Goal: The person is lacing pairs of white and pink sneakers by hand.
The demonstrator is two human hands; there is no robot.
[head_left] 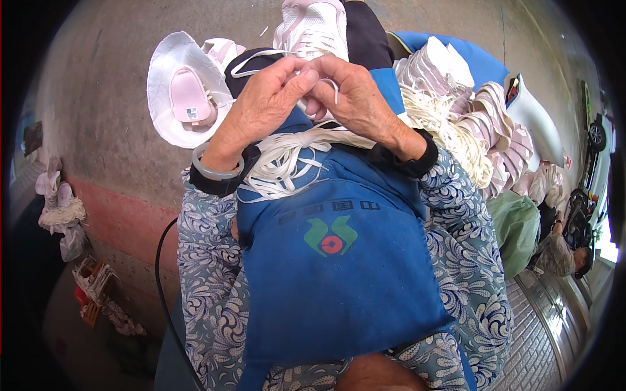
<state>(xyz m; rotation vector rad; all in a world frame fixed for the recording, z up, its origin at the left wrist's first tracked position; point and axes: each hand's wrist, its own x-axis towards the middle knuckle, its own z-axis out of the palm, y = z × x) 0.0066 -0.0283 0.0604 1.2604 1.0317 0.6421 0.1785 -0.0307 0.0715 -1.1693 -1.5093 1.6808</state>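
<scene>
In the head view, the left hand [270,98] and right hand [358,98] meet above the lap, fingers curled; the right's close on a thin white lace [336,92], the left's grip I cannot tell. Just beyond sits a pink-and-white mesh shoe upper [316,32]. Stacked uppers [437,68] crowd the right; rough concrete floor [117,117] spreads left. The blue apron [339,300] bears printed characters.
</scene>
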